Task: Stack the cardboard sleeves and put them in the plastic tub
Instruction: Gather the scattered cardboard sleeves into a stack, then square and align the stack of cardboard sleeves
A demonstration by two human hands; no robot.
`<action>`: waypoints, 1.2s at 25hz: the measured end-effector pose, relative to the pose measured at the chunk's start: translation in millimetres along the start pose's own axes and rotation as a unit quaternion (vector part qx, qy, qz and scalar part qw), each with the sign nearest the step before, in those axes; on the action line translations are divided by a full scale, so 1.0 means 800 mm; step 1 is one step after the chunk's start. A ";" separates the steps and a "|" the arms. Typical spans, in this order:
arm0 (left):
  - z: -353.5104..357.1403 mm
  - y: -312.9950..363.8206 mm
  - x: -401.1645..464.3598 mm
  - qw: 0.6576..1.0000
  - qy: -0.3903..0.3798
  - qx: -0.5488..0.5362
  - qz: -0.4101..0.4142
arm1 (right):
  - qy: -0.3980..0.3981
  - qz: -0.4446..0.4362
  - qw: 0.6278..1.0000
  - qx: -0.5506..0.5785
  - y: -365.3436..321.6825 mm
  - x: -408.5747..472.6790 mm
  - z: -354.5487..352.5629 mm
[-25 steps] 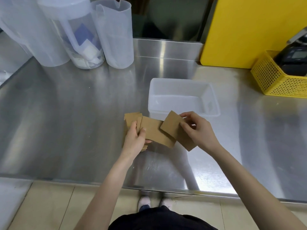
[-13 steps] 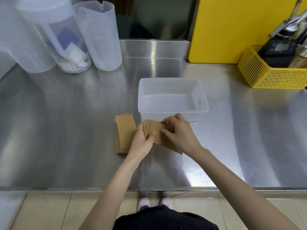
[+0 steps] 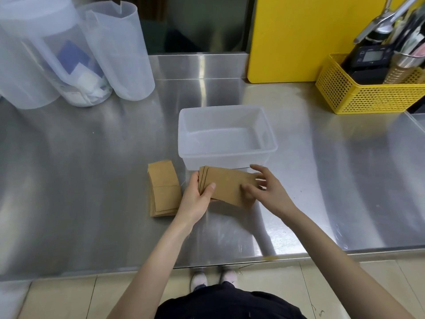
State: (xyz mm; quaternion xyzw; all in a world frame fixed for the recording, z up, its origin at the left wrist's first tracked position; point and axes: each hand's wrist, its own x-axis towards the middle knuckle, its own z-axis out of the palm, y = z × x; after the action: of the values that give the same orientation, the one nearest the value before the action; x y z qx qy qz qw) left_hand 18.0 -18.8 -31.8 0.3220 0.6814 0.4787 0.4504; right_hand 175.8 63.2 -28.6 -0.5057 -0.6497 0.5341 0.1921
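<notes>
A small stack of brown cardboard sleeves [image 3: 226, 184] is held just in front of the clear plastic tub [image 3: 264, 153], whose inside shows nothing in it. My left hand [image 3: 197, 199] grips the stack's left end, thumb on top. My right hand [image 3: 264, 189] rests on the stack's right end with fingers spread and slightly blurred. A second pile of flat cardboard sleeves [image 3: 163, 192] lies on the steel counter to the left of my left hand.
Translucent plastic pitchers [image 3: 119, 51] stand at the back left. A yellow board [image 3: 296, 38] leans at the back, and a yellow basket [image 3: 368, 93] with a timer and utensils sits at the right. The counter's front edge [image 3: 207, 264] runs below my forearms.
The loose sleeves I held fanned apart have been brought together into one aligned stack. My right hand's fingers have loosened on its right end.
</notes>
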 end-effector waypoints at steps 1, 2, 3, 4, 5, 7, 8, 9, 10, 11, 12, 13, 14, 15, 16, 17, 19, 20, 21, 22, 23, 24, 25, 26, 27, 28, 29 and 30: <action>0.004 -0.002 0.000 1.000 -0.007 -0.007 0.000 | -0.013 0.015 0.999 0.032 0.008 0.000 -0.002; 0.009 -0.002 -0.001 1.000 -0.013 -0.014 0.000 | -0.019 0.017 0.998 0.054 0.015 0.000 -0.001; 0.013 -0.006 -0.001 1.000 -0.014 -0.016 -0.004 | -0.016 0.009 0.998 0.064 0.022 -0.001 0.000; 0.016 -0.011 0.000 1.000 -0.014 -0.005 -0.006 | -0.005 -0.007 0.998 0.059 0.028 -0.001 0.002; 0.019 -0.017 0.001 1.000 -0.013 0.017 -0.009 | 0.011 -0.028 0.999 0.039 0.033 -0.001 0.004; 0.022 -0.025 0.004 0.998 -0.011 0.056 -0.007 | 0.038 -0.075 0.996 -0.021 0.037 -0.001 0.003; 0.023 -0.029 0.008 0.998 -0.005 0.067 -0.004 | 0.045 -0.096 0.993 -0.045 0.037 0.000 0.001; 0.024 -0.030 0.010 0.997 -0.001 0.077 -0.001 | 0.049 -0.114 0.990 -0.065 0.037 0.001 -0.001; 0.024 -0.030 0.013 0.996 0.003 0.087 0.006 | 0.050 -0.127 0.987 -0.081 0.037 0.003 -0.002; 0.023 -0.031 0.014 0.994 0.004 0.105 0.013 | 0.047 -0.135 0.985 -0.096 0.038 0.004 -0.003; 0.023 -0.030 0.014 0.992 0.003 0.124 0.023 | 0.041 -0.141 0.983 -0.108 0.038 0.005 -0.002; 0.022 -0.031 0.014 0.989 0.001 0.143 0.033 | 0.034 -0.142 0.982 -0.116 0.041 0.005 0.001; 0.022 -0.033 0.013 0.986 -0.002 0.159 0.046 | 0.026 -0.140 0.982 -0.120 0.043 0.005 0.003; 0.022 -0.035 0.012 0.984 -0.006 0.169 0.052 | 0.017 -0.133 0.983 -0.121 0.047 0.004 0.006; 0.024 -0.038 0.010 0.983 -0.009 0.175 0.052 | 0.010 -0.125 0.985 -0.121 0.050 0.003 0.008; 0.027 -0.040 0.010 0.983 -0.010 0.179 0.048 | 0.004 -0.117 0.986 -0.121 0.053 0.002 0.010; 0.034 -0.046 0.009 0.982 -0.008 0.184 0.039 | -0.004 -0.107 0.986 -0.129 0.060 0.001 0.014; 0.037 -0.047 0.010 0.982 -0.005 0.184 0.038 | -0.005 -0.106 0.986 -0.133 0.062 0.001 0.016; 0.039 -0.047 0.010 0.982 0.000 0.185 0.037 | -0.005 -0.106 0.985 -0.134 0.063 0.002 0.017; 0.039 -0.045 0.011 0.982 0.004 0.186 0.035 | -0.005 -0.107 0.985 -0.134 0.062 0.002 0.017; 0.038 -0.042 0.011 0.981 0.008 0.189 0.034 | -0.006 -0.109 0.985 -0.131 0.061 0.003 0.016; 0.036 -0.041 0.011 0.981 0.012 0.193 0.035 | -0.005 -0.111 0.986 -0.126 0.060 0.004 0.015; 0.033 -0.040 0.012 0.980 0.015 0.196 0.032 | -0.001 -0.114 0.986 -0.122 0.060 0.004 0.015; 0.032 -0.041 0.013 0.980 0.016 0.198 0.025 | 0.007 -0.116 0.986 -0.121 0.060 0.003 0.015; 0.030 -0.042 0.013 0.980 0.017 0.198 0.015 | 0.014 -0.117 0.985 -0.126 0.060 0.002 0.016; 0.029 -0.044 0.014 0.980 0.015 0.200 0.004 | 0.020 -0.118 0.984 -0.136 0.062 0.002 0.018; 0.029 -0.046 0.014 0.979 0.012 0.205 -0.005 | 0.025 -0.119 0.981 -0.149 0.064 0.001 0.019; 0.029 -0.047 0.015 0.978 0.008 0.210 -0.008 | 0.028 -0.118 0.979 -0.162 0.066 0.002 0.021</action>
State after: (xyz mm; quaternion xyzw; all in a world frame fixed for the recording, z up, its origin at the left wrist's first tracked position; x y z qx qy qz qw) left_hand 34.0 -12.3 -73.9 0.3998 0.7732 0.3237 0.3708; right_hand 186.0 51.9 -81.7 -0.4644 -0.7771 0.3811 0.1879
